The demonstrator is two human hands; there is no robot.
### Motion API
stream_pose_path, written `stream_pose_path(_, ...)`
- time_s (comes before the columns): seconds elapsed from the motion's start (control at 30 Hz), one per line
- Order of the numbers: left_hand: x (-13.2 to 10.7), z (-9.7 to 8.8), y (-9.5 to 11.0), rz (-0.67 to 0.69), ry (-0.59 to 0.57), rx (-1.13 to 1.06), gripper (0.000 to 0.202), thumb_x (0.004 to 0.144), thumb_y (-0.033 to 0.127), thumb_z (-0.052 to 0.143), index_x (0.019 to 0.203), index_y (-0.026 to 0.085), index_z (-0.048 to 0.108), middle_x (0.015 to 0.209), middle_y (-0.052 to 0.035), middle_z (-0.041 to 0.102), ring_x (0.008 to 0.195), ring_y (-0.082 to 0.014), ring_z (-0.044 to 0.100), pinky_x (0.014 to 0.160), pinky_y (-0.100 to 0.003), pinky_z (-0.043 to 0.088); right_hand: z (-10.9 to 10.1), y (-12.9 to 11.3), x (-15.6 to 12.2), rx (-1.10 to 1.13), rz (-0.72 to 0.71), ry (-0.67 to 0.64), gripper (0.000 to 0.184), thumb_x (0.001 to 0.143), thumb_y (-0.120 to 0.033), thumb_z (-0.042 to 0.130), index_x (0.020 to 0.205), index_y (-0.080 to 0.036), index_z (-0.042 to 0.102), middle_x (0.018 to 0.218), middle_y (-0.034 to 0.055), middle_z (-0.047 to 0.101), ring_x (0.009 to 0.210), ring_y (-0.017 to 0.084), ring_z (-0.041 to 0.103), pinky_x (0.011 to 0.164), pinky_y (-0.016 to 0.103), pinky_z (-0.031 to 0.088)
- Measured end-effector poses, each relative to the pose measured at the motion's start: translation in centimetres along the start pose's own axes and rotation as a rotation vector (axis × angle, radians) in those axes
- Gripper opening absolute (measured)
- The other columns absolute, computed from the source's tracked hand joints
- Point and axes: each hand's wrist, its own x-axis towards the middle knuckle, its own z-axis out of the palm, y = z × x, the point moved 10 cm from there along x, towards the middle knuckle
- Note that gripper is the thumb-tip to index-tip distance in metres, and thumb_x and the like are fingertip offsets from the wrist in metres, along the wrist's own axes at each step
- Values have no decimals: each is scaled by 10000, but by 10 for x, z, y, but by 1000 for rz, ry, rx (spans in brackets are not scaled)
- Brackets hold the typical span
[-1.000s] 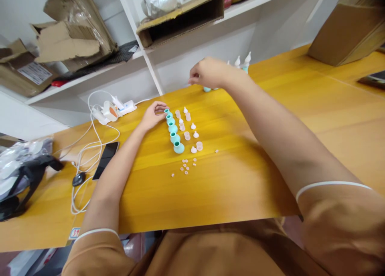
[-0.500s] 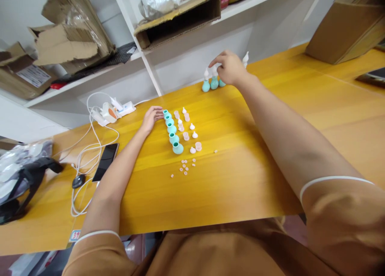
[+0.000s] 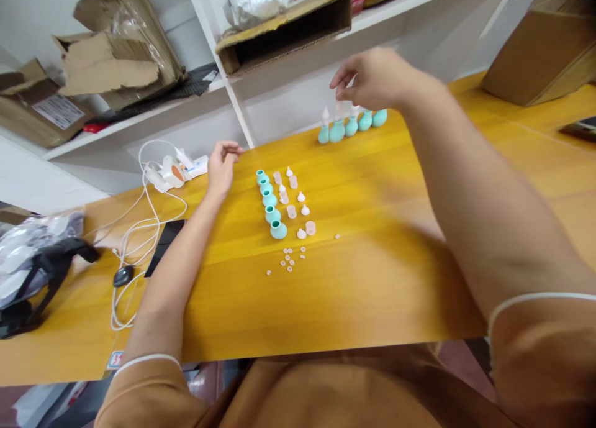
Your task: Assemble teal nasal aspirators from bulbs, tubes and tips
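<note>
My right hand (image 3: 379, 74) is over a row of teal squeeze bulbs with pale nozzles at the back of the table. Its fingers are pinched at the pale top of one blurred bulb (image 3: 337, 131), second from the left. Beside that stand the leftmost bulb (image 3: 323, 133) and several others to the right, their tops partly hidden by the hand. My left hand (image 3: 221, 167) is raised with loosely bent fingers, empty, left of a column of open-mouthed teal bulbs (image 3: 269, 199). Next to these lie pale pink collars (image 3: 291, 212), white cone tips (image 3: 305, 210) and tiny rings (image 3: 287, 258).
White cables (image 3: 133, 235), a phone (image 3: 165, 245), a power strip (image 3: 198, 166) and a black mouse (image 3: 123, 276) are on the left. Behind the table is a shelf holding cardboard boxes (image 3: 284, 33). A large carton (image 3: 535, 55) stands at the back right.
My right hand has shifted slightly and its fingers have come down to one bulb's top, uncovering more bulbs at right. My left hand has lifted away from the open bulbs, up and left.
</note>
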Motion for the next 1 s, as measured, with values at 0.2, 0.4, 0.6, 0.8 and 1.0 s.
stream_pose_path(0.2, -36, 38, 126, 354, -172, 123, 261, 975, 430, 792, 1163, 272, 704, 1205, -39, 741, 1243, -273, 723, 1079, -444, 601, -19, -83, -65, 402, -182, -142, 289, 893, 37, 774, 1052, -203, 797, 815, -4, 797, 615, 72, 731, 550, 171, 478)
stream_pose_path(0.4, -97, 104, 160, 151, -499, 20, 453, 941, 647, 797, 1156, 260, 700, 1079, -48, 755, 1106, -289, 780, 936, -444, 668, -5, -128, -149, 1003, -314, -132, 98, 963, -154, 757, 966, -217, 681, 821, -1, 721, 765, 124, 740, 787, 286, 630)
stream_pose_path(0.6, -125, 134, 141, -98, -851, 44, 574, 1035, 776, 526, 964, 227, 678, 762, -27, 673, 566, -156, 605, 547, -336, 483, 44, -93, -182, 1080, -138, -123, 396, 884, -600, 850, 981, -290, 623, 828, 9, 633, 760, 196, 654, 730, 355, 578)
stream_pose_path(0.8, -125, 137, 146, 132, -906, 438, 366, 1025, 533, 704, 839, 222, 655, 757, 10, 671, 657, -160, 589, 660, -320, 427, 107, -76, -203, 1184, -142, -231, 534, 948, -779, 706, 937, -264, 564, 633, -52, 542, 520, 143, 487, 541, 286, 413)
stream_pose_path(1.0, -141, 146, 144, 172, -1000, 636, 219, 984, 361, 708, 846, 197, 664, 734, 29, 639, 676, -143, 542, 716, -289, 404, 109, -82, -217, 1089, -340, -237, 585, 1116, -686, 504, 767, -217, 480, 530, -60, 460, 440, 83, 357, 444, 231, 290)
